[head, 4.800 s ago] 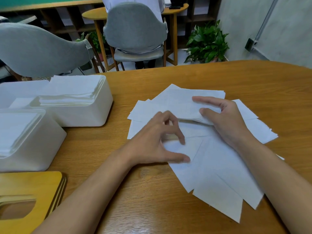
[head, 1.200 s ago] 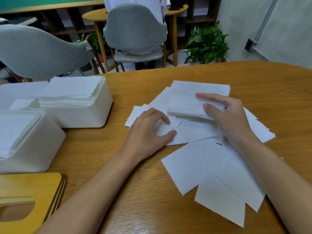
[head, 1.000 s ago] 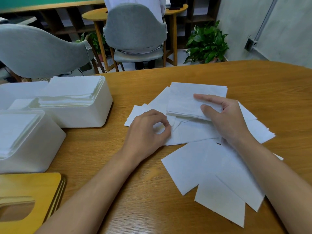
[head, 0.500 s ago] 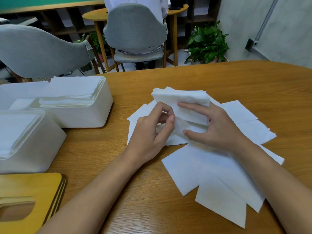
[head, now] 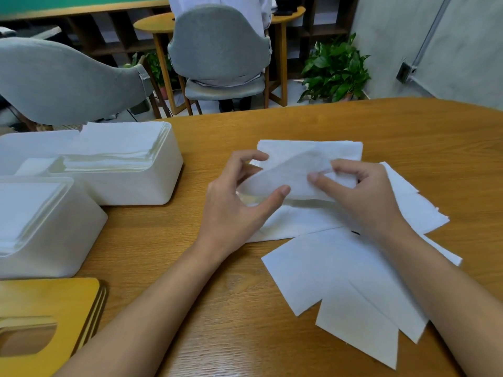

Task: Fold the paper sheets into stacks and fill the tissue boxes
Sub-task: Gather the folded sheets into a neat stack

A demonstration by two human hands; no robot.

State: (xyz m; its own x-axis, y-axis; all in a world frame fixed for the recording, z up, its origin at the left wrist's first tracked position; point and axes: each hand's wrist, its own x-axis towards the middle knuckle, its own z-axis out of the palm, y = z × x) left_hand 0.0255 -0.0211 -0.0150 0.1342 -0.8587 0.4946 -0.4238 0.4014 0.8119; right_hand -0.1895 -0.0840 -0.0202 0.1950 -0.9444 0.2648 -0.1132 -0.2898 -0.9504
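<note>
1. Between the two hands, at mid-table: one thin white paper sheet, lifted clear of the round wooden table. Its long axis runs left to right, with the left end lower.
2. Just behind and under it lies a folded white paper stack, also lying left to right.
3. Left hand: fingers curled and half spread, thumb and forefinger pinching the sheet's left end.
4. Right hand: closed tighter, thumb on top and fingers curled over the right end, gripping it.
5. Loose flat white paper sheets are fanned under both wrists, on the near side.
6. Two lidless white plastic tissue boxes sit well left of the sheet, the far box heaped above its rim and the near box also loaded. The left hand is nearer to both.
7. Judgement: a fold is under way, and the sheet probably goes onto the stack directly beneath.
</note>
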